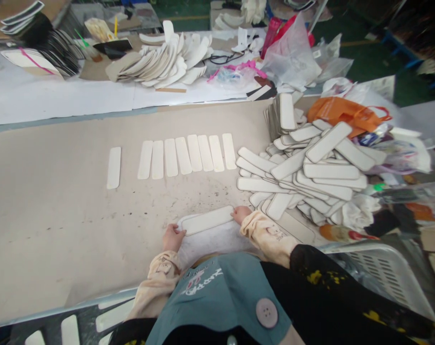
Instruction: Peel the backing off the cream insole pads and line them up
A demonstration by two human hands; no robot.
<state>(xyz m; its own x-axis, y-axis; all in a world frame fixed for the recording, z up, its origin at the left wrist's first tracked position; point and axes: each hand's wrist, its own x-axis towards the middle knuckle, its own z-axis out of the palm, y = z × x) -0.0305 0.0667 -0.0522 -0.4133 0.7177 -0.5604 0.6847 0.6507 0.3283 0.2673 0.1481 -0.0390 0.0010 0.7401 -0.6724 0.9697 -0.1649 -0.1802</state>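
A long white strip with rounded corners lies slantwise in front of me, over a whitish sheet at the table's near edge. My left hand pinches its left end between thumb and fingers. At its other end, my right hand has closed fingers on the right tip. Beyond my hands, several similar strips lie side by side in a row, with one separate strip to their left. A large loose heap of strips is to the right of my right hand.
Stacked curved white pieces and dark pieces stand along the back. An orange bag and clear plastic bags are at the right. A bottle with orange contents lies near a plastic basket. More strips lie below the front edge.
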